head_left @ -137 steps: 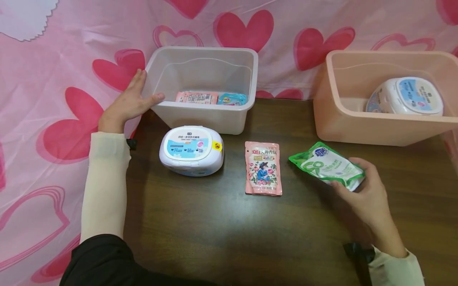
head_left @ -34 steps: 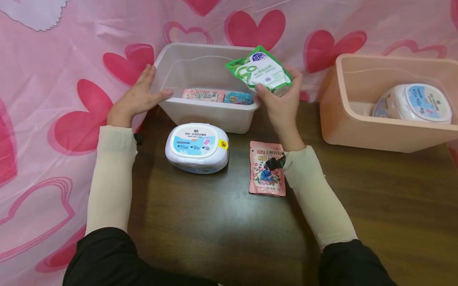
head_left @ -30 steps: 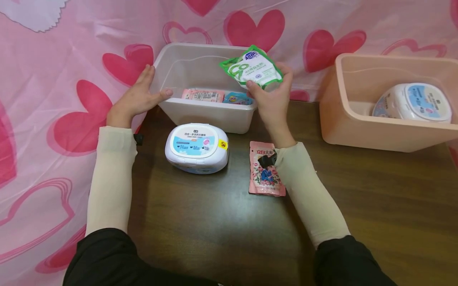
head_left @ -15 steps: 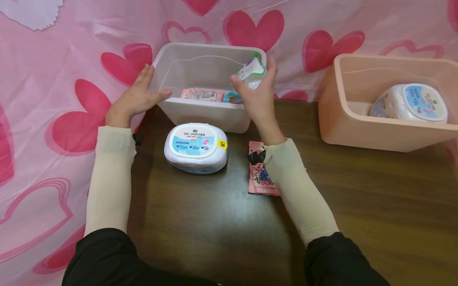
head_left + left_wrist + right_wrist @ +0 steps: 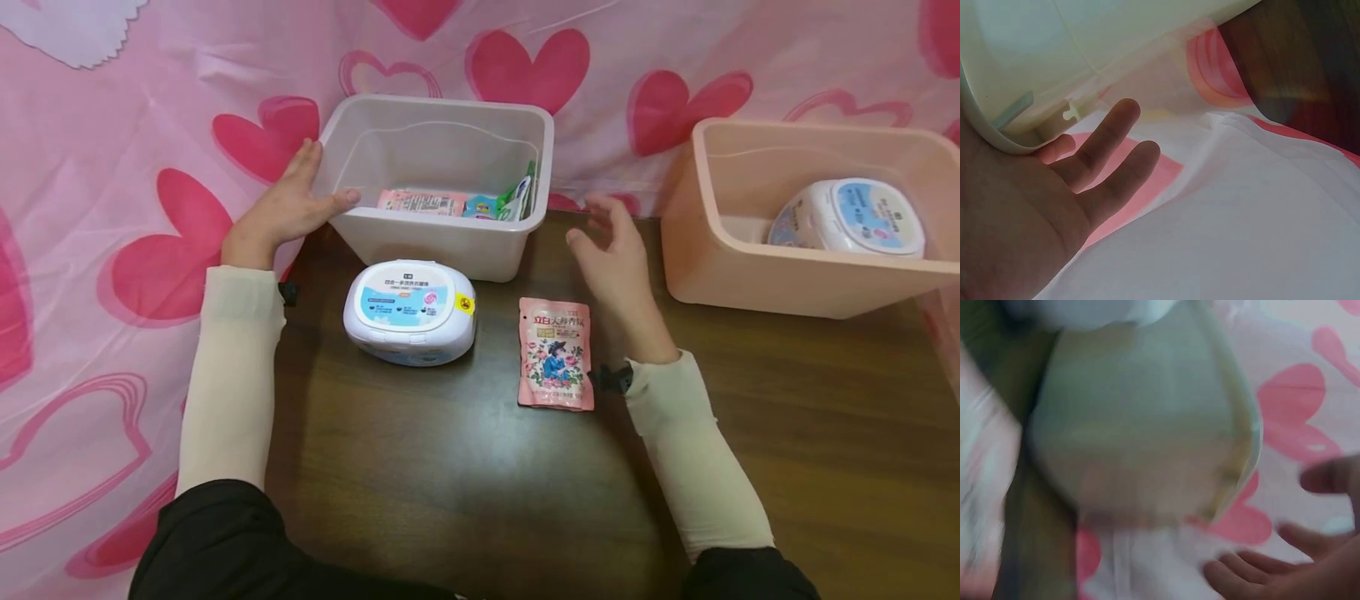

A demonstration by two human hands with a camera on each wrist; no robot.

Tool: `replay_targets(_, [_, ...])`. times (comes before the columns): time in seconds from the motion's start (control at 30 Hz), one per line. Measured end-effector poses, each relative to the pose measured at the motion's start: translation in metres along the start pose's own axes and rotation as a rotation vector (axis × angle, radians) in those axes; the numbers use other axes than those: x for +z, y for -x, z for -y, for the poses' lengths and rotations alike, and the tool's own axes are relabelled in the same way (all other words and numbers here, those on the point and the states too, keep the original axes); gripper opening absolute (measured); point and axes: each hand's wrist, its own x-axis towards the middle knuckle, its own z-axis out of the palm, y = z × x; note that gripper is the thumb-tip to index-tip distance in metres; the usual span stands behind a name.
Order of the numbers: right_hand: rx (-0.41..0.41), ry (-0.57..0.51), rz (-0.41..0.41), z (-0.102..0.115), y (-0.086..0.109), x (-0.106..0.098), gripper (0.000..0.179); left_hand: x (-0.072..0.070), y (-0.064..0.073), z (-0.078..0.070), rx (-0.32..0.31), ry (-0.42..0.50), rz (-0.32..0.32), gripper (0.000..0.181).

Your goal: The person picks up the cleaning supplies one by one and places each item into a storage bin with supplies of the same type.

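Observation:
My left hand (image 5: 281, 208) rests against the left end of the white plastic bin (image 5: 435, 237), thumb over its front rim. In the left wrist view its fingers (image 5: 1110, 134) extend loosely outside the bin wall. Inside the bin lie a pink pouch (image 5: 422, 202), a blue packet (image 5: 480, 207) and a green-and-white pouch (image 5: 517, 200) leaning at the right end. My right hand (image 5: 618, 258) hovers right of this bin, holding nothing, fingers apart. Near its wrist a pink pouch with a printed figure (image 5: 556, 354) lies flat on the table.
A white lidded tub (image 5: 409, 312) stands in front of the white bin. At the right, a peach bin (image 5: 810, 279) contains a similar tub (image 5: 851, 217). Heart-patterned cloth (image 5: 585, 50) hangs behind and at the left of the brown table (image 5: 465, 500).
My right hand carried the green-and-white pouch from the table's right into the white bin, let it go there, and has drawn back to the right. My left hand has stayed on the rim.

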Motion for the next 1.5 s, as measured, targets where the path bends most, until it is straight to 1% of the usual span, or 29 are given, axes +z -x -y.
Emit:
replay_targets(0.07, [0.023, 0.167, 0.102, -0.015, 0.014, -0.011, 0.052, 0.000, 0.000, -0.001, -0.001, -0.001, 0.003, 0.109])
replay_targets(0.13, [0.051, 0.328, 0.219, -0.030, 0.029, -0.020, 0.056, 0.000, 0.000, -0.001, 0.008, -0.004, 0.006, 0.109])
replay_targets(0.17, [0.067, 0.391, 0.271, -0.038, 0.036, -0.023, 0.059, 0.000, 0.000, -0.001, 0.011, -0.005, 0.006, 0.109])
replay_targets(0.23, [0.117, 0.481, 0.365, -0.050, 0.049, -0.026, 0.064, -0.001, 0.000, -0.002, 0.018, -0.007, 0.008, 0.108])
replay_targets(0.3, [0.172, 0.525, 0.419, -0.060, 0.060, -0.026, 0.067, -0.002, 0.000, -0.002, 0.026, -0.005, 0.008, 0.106])
replay_targets(0.37, [0.229, 0.537, 0.448, -0.066, 0.069, -0.023, 0.072, -0.002, 0.000, -0.002, 0.031, -0.001, 0.008, 0.106])
replay_targets(0.5, [0.317, 0.539, 0.462, -0.071, 0.081, -0.016, 0.083, -0.001, 0.001, -0.001, 0.031, 0.007, 0.006, 0.103])
replay_targets(0.63, [0.345, 0.529, 0.459, -0.070, 0.087, -0.009, 0.087, -0.001, 0.002, 0.001, 0.030, 0.002, 0.006, 0.103])
replay_targets(0.87, [0.362, 0.470, 0.450, -0.072, 0.091, 0.000, 0.086, -0.001, 0.001, 0.001, 0.031, -0.005, 0.002, 0.106])
replay_targets(0.93, [0.367, 0.454, 0.439, -0.074, 0.091, 0.002, 0.089, -0.001, 0.002, 0.001, 0.035, -0.007, 0.000, 0.104])
replay_targets(1.07, [0.400, 0.395, 0.399, -0.079, 0.089, 0.003, 0.102, -0.001, 0.001, 0.001, 0.048, -0.014, -0.003, 0.102])
replay_targets(1.2, [0.400, 0.306, 0.365, -0.087, 0.086, 0.001, 0.111, -0.001, 0.002, -0.001, 0.032, -0.011, -0.001, 0.104])
replay_targets(1.27, [0.418, 0.220, 0.362, -0.091, 0.085, 0.000, 0.111, -0.001, 0.002, -0.001, 0.022, -0.009, 0.003, 0.105])
replay_targets(1.33, [0.462, 0.090, 0.354, -0.093, 0.084, 0.000, 0.107, -0.001, 0.003, -0.002, 0.016, -0.008, 0.006, 0.106])
replay_targets(1.43, [0.531, -0.132, 0.317, -0.094, 0.083, 0.000, 0.088, -0.001, 0.003, -0.002, 0.016, -0.002, 0.007, 0.107])
replay_targets(1.5, [0.557, -0.238, 0.280, -0.094, 0.084, 0.000, 0.073, -0.001, 0.003, -0.001, 0.020, 0.000, 0.007, 0.107])
